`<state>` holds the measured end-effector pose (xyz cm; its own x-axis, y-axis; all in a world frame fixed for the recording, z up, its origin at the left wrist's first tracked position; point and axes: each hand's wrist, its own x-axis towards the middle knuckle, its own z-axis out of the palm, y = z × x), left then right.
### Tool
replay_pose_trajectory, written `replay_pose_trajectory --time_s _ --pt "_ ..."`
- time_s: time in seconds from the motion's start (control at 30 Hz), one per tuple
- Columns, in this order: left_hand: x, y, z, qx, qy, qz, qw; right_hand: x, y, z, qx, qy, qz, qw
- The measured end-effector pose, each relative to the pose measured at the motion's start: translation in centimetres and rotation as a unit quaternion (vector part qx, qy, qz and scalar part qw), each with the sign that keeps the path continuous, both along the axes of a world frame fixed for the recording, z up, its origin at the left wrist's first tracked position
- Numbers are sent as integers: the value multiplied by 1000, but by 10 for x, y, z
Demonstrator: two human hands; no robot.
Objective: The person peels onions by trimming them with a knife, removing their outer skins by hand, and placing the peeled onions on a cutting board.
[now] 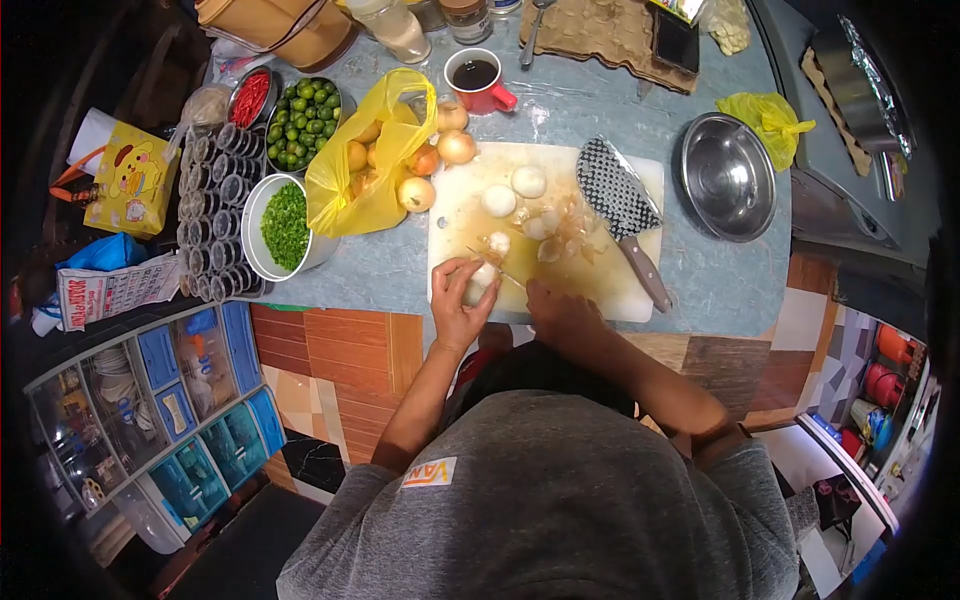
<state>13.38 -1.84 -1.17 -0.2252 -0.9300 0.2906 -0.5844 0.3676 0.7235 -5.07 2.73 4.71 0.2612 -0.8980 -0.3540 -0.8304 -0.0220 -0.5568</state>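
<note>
the left hand [462, 300] grips a round white peeled onion [483, 274] while the right hand [560, 312] clasps a thin knife [514, 281] against it.

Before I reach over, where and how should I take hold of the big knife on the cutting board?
Grip the knife by its brown handle, probably from above on the near right: it slants toward you to the cutting board's right edge, while the patterned blade points away.
</note>
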Motion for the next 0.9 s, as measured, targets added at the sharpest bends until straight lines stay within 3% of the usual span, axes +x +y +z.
replay_pose_trajectory --time_s 0.23,0.43,0.53,0.9 --pt "3 1 -9 3 17 6 1000 4 -4 -7 -2 -19 2 1000" --pt "3 3 -12 -11 15 7 1000 4 -3 -8 -78 7 30 996" --pt "2 3 -12 -27 17 14 999 11 -9 -7 25 -35 -8 999" --pt "3 4 -12 -16 25 6 1000 9 -22 5 42 -43 14 998"
